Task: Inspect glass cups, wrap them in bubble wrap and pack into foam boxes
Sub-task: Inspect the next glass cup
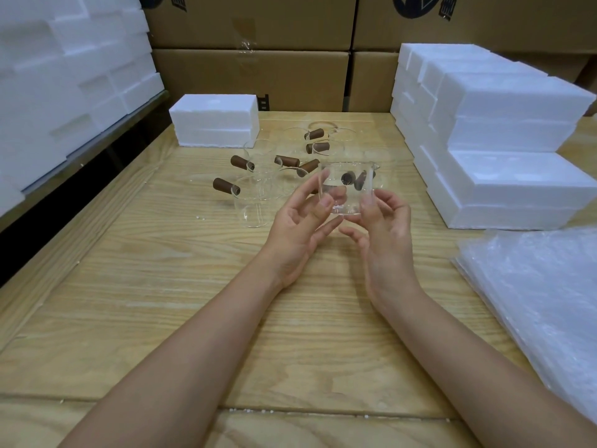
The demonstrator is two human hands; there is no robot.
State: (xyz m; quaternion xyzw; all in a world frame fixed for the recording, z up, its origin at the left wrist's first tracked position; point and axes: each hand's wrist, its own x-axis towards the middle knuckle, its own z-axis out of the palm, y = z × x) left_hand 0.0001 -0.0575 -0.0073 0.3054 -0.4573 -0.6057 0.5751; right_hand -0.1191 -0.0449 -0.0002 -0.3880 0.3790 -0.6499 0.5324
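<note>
- The bare desk (193, 286) nearest the person, this side of the held cup, looks kept free as the wrapping spot.
- Sheets of bubble wrap (542, 302) lie stacked flat to the right of the held cup and nearer the person, an easy reach for the right arm.
- The left hand (297, 218) and right hand (384, 227) pinch the glass cup (347, 189) between them. It is raised off the desk, upright, with its spout to the right.
- Only the fingers (368, 202) touch the glass, low on its sides, with the palms open beneath. I'd say that keeps the wall clear for checking against the light.
- The other cups (255, 202), with brown handles, stand clustered just behind and left of the held cup, apparently awaiting inspection.
- Foam boxes (517, 130) are stepped up to its right, closed and ready for packing.
- A single foam box (214, 121) sits beyond the cluster, to the far left of the held cup.
- Cardboard cartons (252, 76) wall off the back.
</note>
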